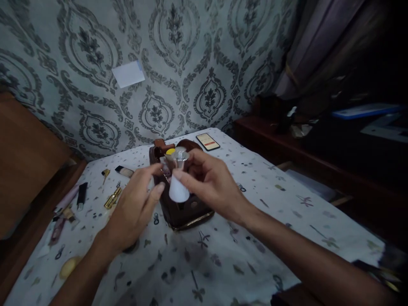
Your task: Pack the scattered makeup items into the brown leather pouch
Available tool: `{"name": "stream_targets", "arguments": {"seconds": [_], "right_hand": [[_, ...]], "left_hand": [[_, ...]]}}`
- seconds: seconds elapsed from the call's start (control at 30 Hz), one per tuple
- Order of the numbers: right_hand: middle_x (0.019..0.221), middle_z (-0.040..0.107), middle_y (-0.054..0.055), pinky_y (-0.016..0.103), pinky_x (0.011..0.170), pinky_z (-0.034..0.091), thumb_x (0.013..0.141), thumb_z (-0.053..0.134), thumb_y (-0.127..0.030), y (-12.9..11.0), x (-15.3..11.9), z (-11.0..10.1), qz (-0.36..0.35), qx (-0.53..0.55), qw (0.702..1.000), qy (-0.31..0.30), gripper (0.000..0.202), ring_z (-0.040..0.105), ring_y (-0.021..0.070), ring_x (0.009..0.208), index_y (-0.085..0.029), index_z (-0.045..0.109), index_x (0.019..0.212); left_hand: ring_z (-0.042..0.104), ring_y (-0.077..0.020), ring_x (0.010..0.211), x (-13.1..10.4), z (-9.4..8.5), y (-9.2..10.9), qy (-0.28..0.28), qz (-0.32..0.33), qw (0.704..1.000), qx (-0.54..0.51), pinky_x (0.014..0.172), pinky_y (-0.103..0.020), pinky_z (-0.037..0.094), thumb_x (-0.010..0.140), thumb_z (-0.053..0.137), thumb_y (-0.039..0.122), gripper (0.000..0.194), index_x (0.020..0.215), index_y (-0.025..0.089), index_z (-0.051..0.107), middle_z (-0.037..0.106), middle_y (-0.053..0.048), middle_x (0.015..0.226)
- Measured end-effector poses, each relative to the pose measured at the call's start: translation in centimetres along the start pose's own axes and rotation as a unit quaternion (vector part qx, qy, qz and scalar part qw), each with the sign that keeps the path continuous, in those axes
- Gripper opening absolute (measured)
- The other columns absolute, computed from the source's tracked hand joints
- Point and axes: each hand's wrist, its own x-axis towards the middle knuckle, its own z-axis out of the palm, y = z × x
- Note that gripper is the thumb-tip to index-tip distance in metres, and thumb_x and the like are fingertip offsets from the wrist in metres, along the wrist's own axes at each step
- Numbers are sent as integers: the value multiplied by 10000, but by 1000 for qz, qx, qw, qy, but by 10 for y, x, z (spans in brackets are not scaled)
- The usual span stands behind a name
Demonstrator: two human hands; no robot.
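Covering the table, a white patterned cloth (280, 204) carries an open brown leather pouch (183, 212), already holding a yellow-capped item. Above it the right hand (210, 182) clamps its fingers on a white silver-capped bottle (178, 182), not yet inside; the left hand (135, 208) hovers alongside, fingers apart. A phone (208, 141), gold lipstick (112, 198) and black tube (81, 194) lie scattered nearby, none blocking the pouch.

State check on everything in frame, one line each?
White bottle: upright, silver cap on, held above the bag.
Brown bag: open, on the table.
Phone: screen lit, lying flat.
Right hand: closed on the white bottle.
Left hand: open, fingers near the bottle.
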Motion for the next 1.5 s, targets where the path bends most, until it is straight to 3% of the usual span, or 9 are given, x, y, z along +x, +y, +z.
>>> {"name": "stream_targets", "arguments": {"seconds": [0.17,0.27,0.4,0.67,0.9,1.03,1.1,1.3,1.5], "right_hand": [[793,611,-25,205,559,406,853,680,-292,18,10,-19,4,-13,1000,27,215,530,92,639,-194,499,914],[826,618,-29,208,562,420,872,656,-269,23,12,-24,-4,-39,999,8,233,521,85,619,-197,503,1033],[931,633,-21,219,607,462,890,636,-220,26,16,-28,-13,-60,998,-25,465,551,86,653,-208,460,1321],[960,639,-49,209,663,474,860,693,-265,29,32,-36,12,-58,992,-108,291,619,81,767,-203,624,1136],[821,609,-91,164,629,415,969,513,-335,28,46,-36,65,-39,987,-139,203,629,57,761,-173,629,928],[756,602,-61,164,574,397,918,601,-225,28,48,-42,36,-121,930,-345,40,575,73,685,-185,606,921],[774,613,-44,175,537,375,916,591,-192,26,49,-47,24,-173,898,-404,62,551,83,658,-197,595,977],[802,614,-38,203,505,318,953,535,-196,18,55,-51,41,-227,859,-457,103,521,79,609,-221,600,1029],[788,612,-41,227,569,336,933,571,-188,28,55,-54,4,-268,817,-511,169,496,78,592,-215,611,1095]], "left_hand": [[474,-303,1374,-7,32,4,-72,162,965,191,1177,-566,339,1018,442,253,266,1173,154,634,671,-128,1218],[529,-307,1307,-16,38,9,-103,188,948,235,1192,-609,291,982,454,184,232,1061,167,672,689,-114,1103],[575,-271,1207,-25,38,7,-111,188,942,254,1216,-625,198,877,456,37,401,1175,214,657,677,-83,1096],[580,-226,1216,-42,48,-11,-40,215,960,172,1265,-556,127,922,393,62,457,1235,250,670,702,-57,1080],[573,-205,1223,-39,38,-20,-103,273,933,210,1280,-559,85,943,460,137,428,1276,323,653,704,-14,1118],[497,-195,1293,-41,42,-19,-82,236,950,186,1270,-581,99,956,479,120,400,1274,289,653,680,-20,1140],[482,-187,1310,-42,44,-17,-82,228,954,178,1266,-580,102,973,479,121,384,1283,275,645,671,-20,1154],[508,-150,1271,-36,45,-12,-70,200,969,125,1274,-505,72,1045,330,127,391,1185,217,684,682,-29,1117],[494,-155,1299,-36,44,-10,-73,209,966,132,1279,-508,45,1035,381,120,351,1218,206,668,693,-32,1140]]}}
